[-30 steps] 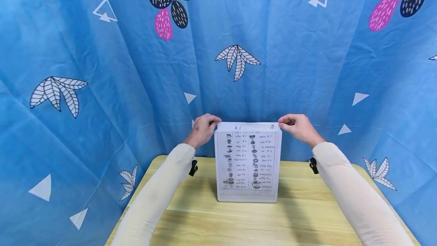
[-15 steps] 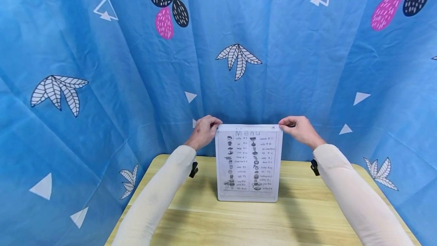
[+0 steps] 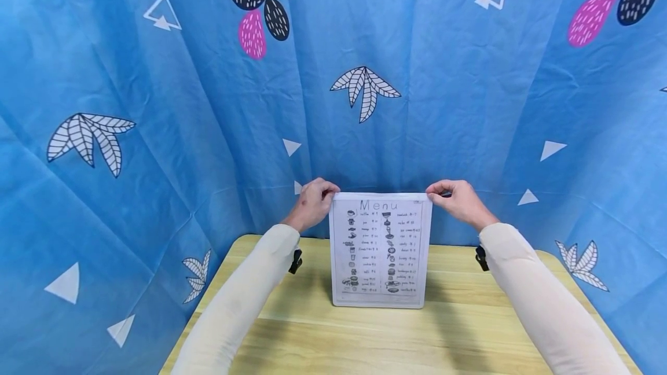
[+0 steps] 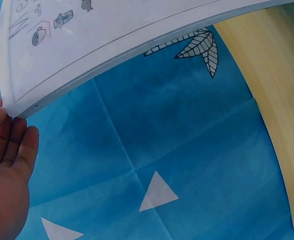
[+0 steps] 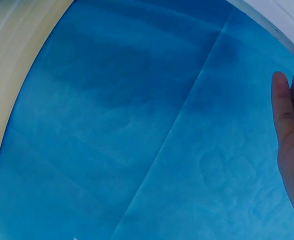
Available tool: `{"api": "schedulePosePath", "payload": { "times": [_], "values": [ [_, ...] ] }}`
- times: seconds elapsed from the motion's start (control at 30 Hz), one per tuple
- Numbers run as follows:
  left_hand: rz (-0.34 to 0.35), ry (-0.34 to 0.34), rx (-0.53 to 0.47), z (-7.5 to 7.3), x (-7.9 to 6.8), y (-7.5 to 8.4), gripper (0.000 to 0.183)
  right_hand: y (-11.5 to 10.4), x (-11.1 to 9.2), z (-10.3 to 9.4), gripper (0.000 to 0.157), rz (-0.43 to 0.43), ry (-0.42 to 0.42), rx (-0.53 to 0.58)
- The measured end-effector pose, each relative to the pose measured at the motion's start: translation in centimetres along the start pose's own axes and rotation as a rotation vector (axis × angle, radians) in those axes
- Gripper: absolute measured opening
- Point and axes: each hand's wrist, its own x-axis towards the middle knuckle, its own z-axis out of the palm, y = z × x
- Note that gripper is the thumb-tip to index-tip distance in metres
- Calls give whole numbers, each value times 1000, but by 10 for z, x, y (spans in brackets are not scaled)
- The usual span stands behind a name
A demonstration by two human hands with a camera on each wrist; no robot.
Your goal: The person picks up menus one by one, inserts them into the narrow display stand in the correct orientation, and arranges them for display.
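Observation:
A white display frame (image 3: 378,301) stands upright on the table, with a printed paper menu (image 3: 379,247) inside it. The heading "Menu" and two columns of small pictures with prices show through its front. At the top left corner my left hand (image 3: 314,202) pinches the menu's edge, thumb in front and fingers behind in the left wrist view. My right hand (image 3: 460,200) pinches the top right corner between thumb and forefinger. In the right wrist view, only part of the right hand (image 5: 292,130) shows below the frame's corner (image 5: 282,27).
The pale wooden table (image 3: 292,334) has rounded back corners. Blue patterned cloth (image 3: 365,33) hangs behind it and at both sides. Dark straps with black pieces, such as the one on the left wrist (image 3: 295,260), sit at both cuffs.
Both hands have moved down a little with the menu, which has slid lower into the frame. Its top edge, earlier sticking out above, is now about level with the frame's top.

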Motion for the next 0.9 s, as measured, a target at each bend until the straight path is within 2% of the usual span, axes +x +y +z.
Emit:
{"api": "schedulePosePath", "payload": {
  "times": [0.6,0.73,0.9],
  "values": [
    [5,-33,23,-1,-6,-5,27,10,-2,1,22,-5,-24,2],
    [26,-26,61,-5,-7,-7,24,11,-3,0,23,-17,-22,-2],
    [43,-26,159,-11,-10,-13,21,12,-8,-5,26,-20,-32,-19]
  ]
}}
